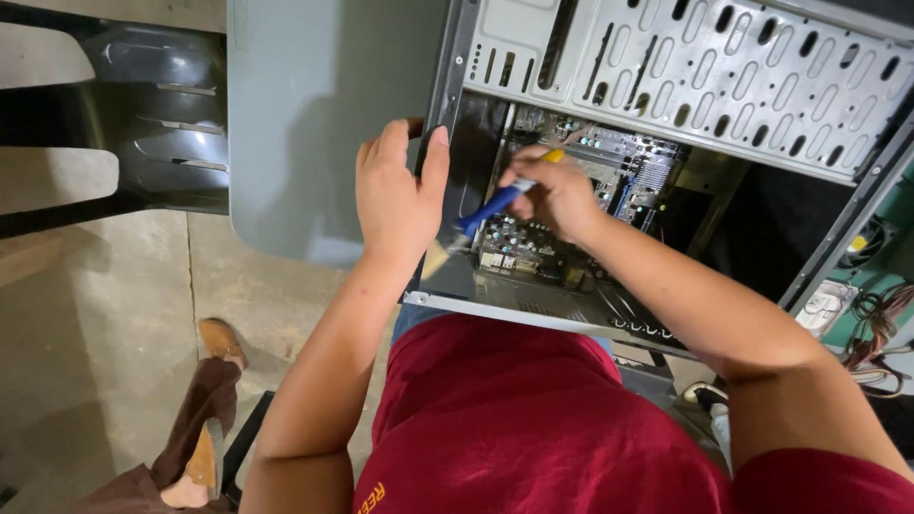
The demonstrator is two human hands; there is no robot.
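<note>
An open desktop computer case (pixel 685 76) lies on its side on a grey table. My left hand (pixel 398 195) grips the case's dark rear edge, thumb over the rim. Inside the case, my right hand (pixel 557 195) holds a brush with a blue and yellow handle (pixel 495 205). Its pale bristles (pixel 438 257) point down to the left, near the case's lower edge. Under my right hand lies the green motherboard (pixel 609 167), partly hidden by it.
The grey table top (pixel 305 124) stretches left of the case. A black plastic chair (pixel 143 114) stands at the upper left. A hard drive (pixel 826 306) and tangled cables (pixel 876 324) lie at the right. A foot in a brown sandal (pixel 221 343) rests on the concrete floor.
</note>
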